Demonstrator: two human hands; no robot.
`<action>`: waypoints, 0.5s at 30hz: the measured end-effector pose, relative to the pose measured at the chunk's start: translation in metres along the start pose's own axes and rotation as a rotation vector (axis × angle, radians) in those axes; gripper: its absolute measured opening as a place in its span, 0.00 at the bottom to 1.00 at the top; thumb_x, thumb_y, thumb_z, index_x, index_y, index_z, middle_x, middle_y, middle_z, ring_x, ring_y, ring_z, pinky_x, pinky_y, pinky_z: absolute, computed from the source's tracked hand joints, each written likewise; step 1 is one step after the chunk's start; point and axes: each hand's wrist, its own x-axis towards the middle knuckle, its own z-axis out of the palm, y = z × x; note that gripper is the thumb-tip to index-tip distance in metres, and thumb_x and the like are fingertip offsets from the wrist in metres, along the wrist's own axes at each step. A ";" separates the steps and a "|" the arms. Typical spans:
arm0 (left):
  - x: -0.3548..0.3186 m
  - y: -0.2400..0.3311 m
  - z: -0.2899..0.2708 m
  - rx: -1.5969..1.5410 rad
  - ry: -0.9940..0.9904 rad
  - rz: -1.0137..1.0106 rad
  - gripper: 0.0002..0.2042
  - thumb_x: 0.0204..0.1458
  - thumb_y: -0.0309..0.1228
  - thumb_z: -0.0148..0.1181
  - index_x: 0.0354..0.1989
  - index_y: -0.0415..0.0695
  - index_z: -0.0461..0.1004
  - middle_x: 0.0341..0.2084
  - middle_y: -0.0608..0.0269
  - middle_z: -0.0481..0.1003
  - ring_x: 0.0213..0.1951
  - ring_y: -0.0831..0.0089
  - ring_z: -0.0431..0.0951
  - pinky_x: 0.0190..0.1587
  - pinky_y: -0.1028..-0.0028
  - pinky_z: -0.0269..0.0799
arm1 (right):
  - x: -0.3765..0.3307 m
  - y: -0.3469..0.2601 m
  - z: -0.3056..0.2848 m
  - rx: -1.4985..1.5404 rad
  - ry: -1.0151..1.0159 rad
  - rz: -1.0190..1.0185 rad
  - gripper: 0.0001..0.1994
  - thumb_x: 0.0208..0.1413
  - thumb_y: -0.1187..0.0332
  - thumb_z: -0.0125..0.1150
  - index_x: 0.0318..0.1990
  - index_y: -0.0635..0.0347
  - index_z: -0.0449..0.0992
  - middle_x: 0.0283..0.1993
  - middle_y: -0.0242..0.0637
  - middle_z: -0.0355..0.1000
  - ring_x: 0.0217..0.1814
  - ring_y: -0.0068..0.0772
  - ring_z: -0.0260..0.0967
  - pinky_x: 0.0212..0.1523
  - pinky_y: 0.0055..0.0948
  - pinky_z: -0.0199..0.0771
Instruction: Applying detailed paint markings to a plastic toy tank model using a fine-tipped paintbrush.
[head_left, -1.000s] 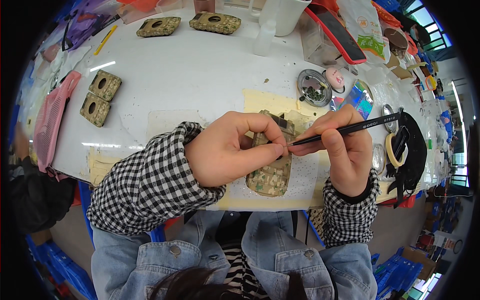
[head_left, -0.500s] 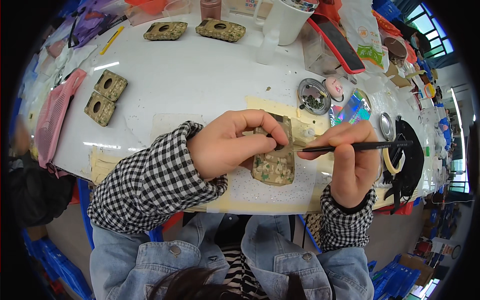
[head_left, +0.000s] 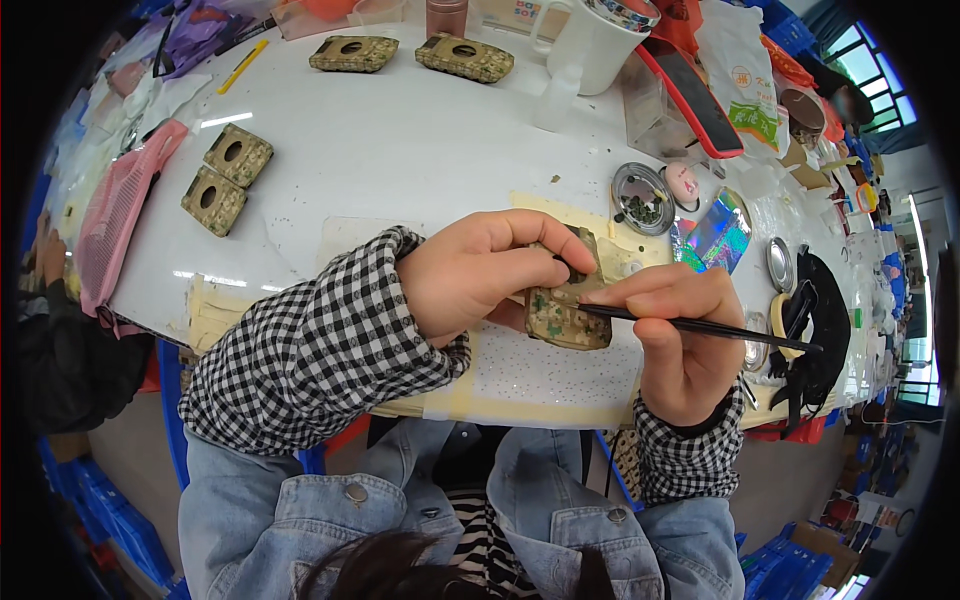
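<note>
Left hand (head_left: pixel 480 275) grips camo case (head_left: pixel 566 312); right hand (head_left: pixel 678 335) pinches black stick (head_left: pixel 700 327). White-green packet (head_left: pixel 742 85) at tabletop (head_left: pixel 400 150) far edge.

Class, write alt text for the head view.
The left hand grips a camouflage-patterned case while the right hand holds a thin black stick to it, above a white table bearing four similar cases.

Camouflage-patterned case (head_left: pixel 566 312) (green, tan), black stick (head_left: pixel 700 327) — checked black-and-white sleeves (head_left: pixel 320 340).
</note>
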 end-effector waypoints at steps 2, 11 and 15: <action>0.001 -0.001 0.000 -0.029 -0.005 0.005 0.11 0.55 0.27 0.48 0.45 0.39 0.67 0.36 0.64 0.71 0.37 0.79 0.74 0.37 0.78 0.73 | 0.000 0.001 0.000 -0.012 -0.003 -0.003 0.07 0.51 0.75 0.61 0.36 0.66 0.70 0.36 0.44 0.75 0.38 0.34 0.73 0.39 0.27 0.72; 0.001 -0.001 0.000 -0.011 0.003 -0.009 0.11 0.55 0.27 0.48 0.45 0.40 0.68 0.35 0.65 0.72 0.36 0.79 0.74 0.37 0.78 0.73 | 0.002 0.002 0.001 -0.031 -0.008 -0.017 0.07 0.50 0.76 0.62 0.35 0.66 0.70 0.35 0.44 0.75 0.38 0.36 0.73 0.39 0.28 0.72; 0.001 0.000 0.000 -0.010 0.006 -0.016 0.10 0.55 0.27 0.48 0.45 0.40 0.68 0.35 0.65 0.72 0.35 0.79 0.73 0.35 0.79 0.72 | 0.002 0.003 0.001 -0.027 -0.011 -0.022 0.07 0.50 0.76 0.62 0.35 0.66 0.70 0.35 0.45 0.75 0.38 0.36 0.74 0.39 0.28 0.73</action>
